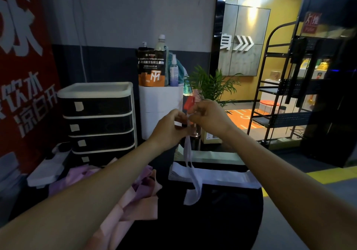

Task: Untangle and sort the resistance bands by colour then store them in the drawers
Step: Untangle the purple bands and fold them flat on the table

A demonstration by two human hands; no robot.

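Note:
My left hand (170,128) and my right hand (208,117) are raised together above a black table (212,226), both pinching a knot of bands. A red band (189,102) sticks up from the knot beside my right hand. A pale lilac band (191,172) hangs down from the knot in a long loop that ends just above the table. A heap of pink and purple bands (135,197) lies on the table under my left forearm. The black drawer unit (98,118) with white frames stands at the left, all drawers closed.
A white cylinder (160,110) behind the drawers carries an orange-black powder bag (151,68), bottles and a spray bottle. A white ribbed tray (212,176) lies on the table's far side. A potted plant (210,85) and a black metal rack (286,87) stand to the right.

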